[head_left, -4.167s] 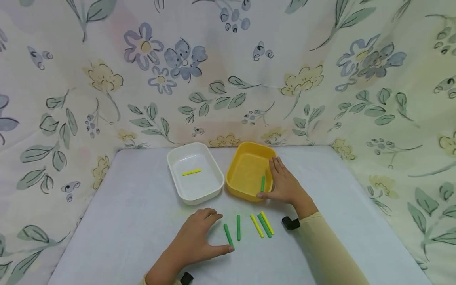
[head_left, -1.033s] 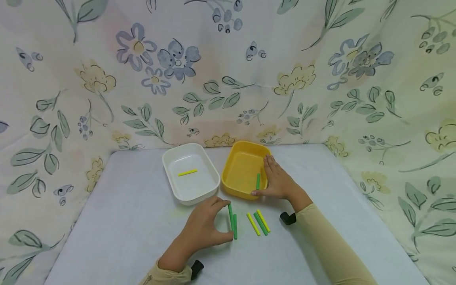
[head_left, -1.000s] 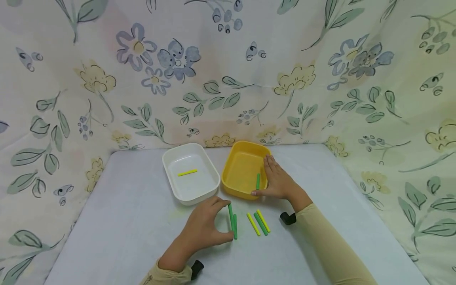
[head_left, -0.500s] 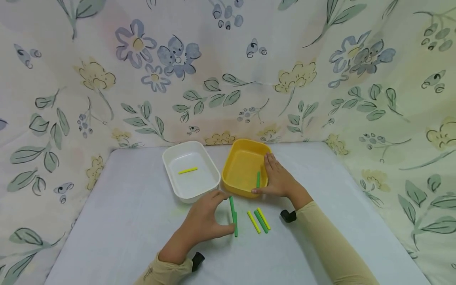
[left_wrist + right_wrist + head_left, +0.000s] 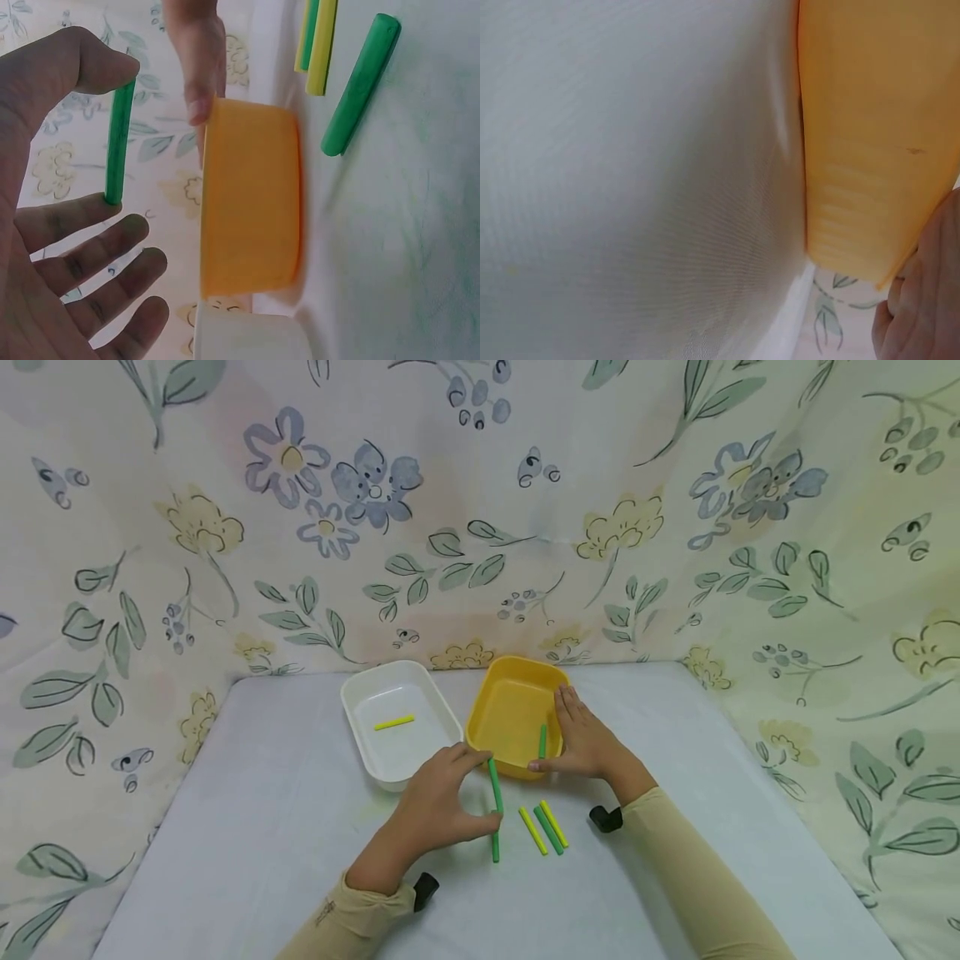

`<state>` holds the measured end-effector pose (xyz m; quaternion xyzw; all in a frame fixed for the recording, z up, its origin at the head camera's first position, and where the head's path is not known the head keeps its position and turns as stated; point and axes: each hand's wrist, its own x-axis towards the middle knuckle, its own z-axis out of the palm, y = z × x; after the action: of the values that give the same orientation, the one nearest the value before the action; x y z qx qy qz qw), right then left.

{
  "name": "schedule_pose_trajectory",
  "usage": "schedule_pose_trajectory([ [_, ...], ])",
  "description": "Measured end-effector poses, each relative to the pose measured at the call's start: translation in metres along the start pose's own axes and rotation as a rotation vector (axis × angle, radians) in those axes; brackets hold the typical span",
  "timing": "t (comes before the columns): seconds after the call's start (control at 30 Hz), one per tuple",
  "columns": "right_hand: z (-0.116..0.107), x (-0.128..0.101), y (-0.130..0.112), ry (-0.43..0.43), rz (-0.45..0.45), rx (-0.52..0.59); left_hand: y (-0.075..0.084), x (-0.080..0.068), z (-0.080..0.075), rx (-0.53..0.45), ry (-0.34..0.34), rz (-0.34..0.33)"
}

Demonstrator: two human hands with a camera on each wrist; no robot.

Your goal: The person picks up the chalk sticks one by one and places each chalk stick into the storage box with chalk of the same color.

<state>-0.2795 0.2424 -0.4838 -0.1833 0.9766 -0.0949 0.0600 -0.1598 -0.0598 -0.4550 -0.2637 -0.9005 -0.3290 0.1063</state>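
Between thumb and index finger, my left hand (image 5: 442,797) pinches a short green stick (image 5: 118,146) by its two ends, clear of the table; the other fingers are spread. This stick is just in front of the yellow tray (image 5: 491,718). A second green stick (image 5: 496,850) lies on the table below the left thumb. My right hand (image 5: 592,743) rests against the tray's right side, fingers straight along the rim and thumb at the front corner. Inside the tray, near that thumb, is another green stick (image 5: 543,741). The right wrist view shows the fingers (image 5: 930,289) at the tray's edge.
Left of the yellow tray stands a white tray (image 5: 360,727) holding one yellow stick (image 5: 393,722). On the table lie a yellow stick (image 5: 533,832), a green stick (image 5: 548,831) and another yellow stick (image 5: 555,824), side by side. A floral cloth (image 5: 465,593) hangs behind.
My left hand has lifted the green stick off the table and moved it forward toward the yellow tray. The right hand has stayed at the tray's side.
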Motion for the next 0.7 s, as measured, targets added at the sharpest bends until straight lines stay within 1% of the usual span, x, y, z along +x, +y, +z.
schedule_pose_trajectory([
  [0.23,-0.001,-0.002,0.0,0.01,-0.017,0.0,-0.003,0.008,0.006,0.036,-0.004,-0.009],
  [0.37,0.0,-0.002,-0.001,0.009,-0.018,0.001,-0.003,0.011,0.006,0.049,-0.002,-0.016],
  [0.5,0.0,-0.002,-0.001,0.003,-0.013,0.013,-0.004,0.015,0.007,0.034,-0.009,-0.025],
  [0.7,0.0,-0.002,0.001,0.0,-0.023,0.011,-0.006,0.026,0.006,0.047,-0.018,-0.052],
])
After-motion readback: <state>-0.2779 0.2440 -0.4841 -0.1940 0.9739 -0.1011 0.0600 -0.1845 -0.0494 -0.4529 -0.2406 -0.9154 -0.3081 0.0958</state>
